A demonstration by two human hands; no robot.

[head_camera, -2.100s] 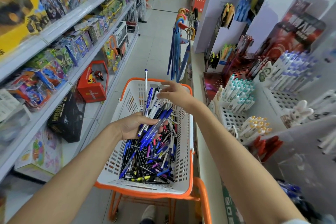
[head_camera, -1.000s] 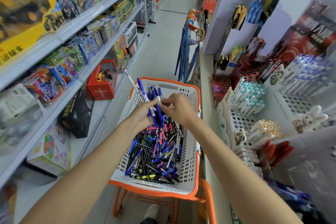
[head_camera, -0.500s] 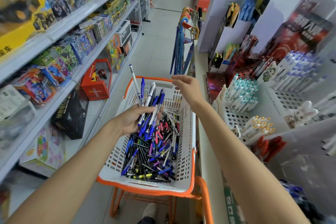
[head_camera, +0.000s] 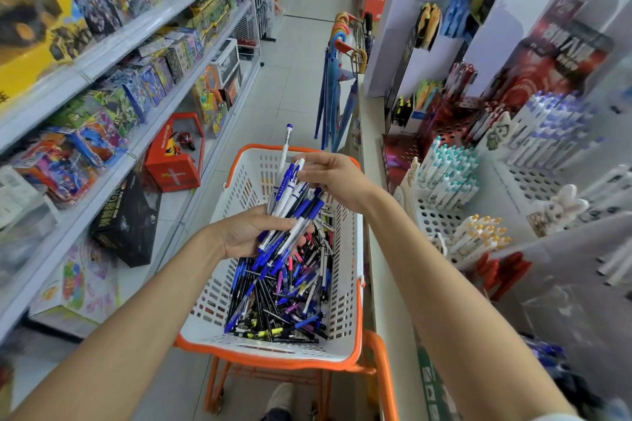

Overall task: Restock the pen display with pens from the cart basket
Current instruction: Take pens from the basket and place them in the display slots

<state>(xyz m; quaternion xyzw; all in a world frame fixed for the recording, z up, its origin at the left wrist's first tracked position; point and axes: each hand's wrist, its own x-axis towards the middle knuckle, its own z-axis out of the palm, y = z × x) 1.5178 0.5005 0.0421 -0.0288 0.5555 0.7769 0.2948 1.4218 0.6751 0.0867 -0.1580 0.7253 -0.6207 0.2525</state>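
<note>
So the left hand [head_camera: 244, 232] is holding a fat bunch of pens [head_camera: 290, 205] right above the cart basket [head_camera: 219, 287], fingers curled round the lower half of the bunch, with the pens fanning up and away from the palm. They're mostly blue and white ones, and one tall white pen [head_camera: 286, 143] with a blue top pokes out way above the others

The right hand [head_camera: 331, 178] is up at the top end of the bunch, its fingers [head_camera: 304, 178] bent and close together, touching the tips of a couple of the white and blue pens. Honestly can't tell if it's really pinching one or just resting on them

Straight below both sets of fingers there's the loose pile of pens [head_camera: 284, 294] in the bottom of the basket, blue, black, some pink, a few yellow, all jumbled. The basket is white with an orange rim and sits on an orange cart frame [head_camera: 381, 366]

The pen display [head_camera: 444, 178] is off to the right of the right fingers, well apart from them, on the white surface [head_camera: 371, 161]: white holed racks with pens standing tilted in rows, teal caps nearest, yellowish ones lower down, purple ones further back. On the far side of the left fingers are toy shelves [head_camera: 113, 55] full of boxes, and beyond the basket hang some blue umbrellas [head_camera: 330, 89]
</note>
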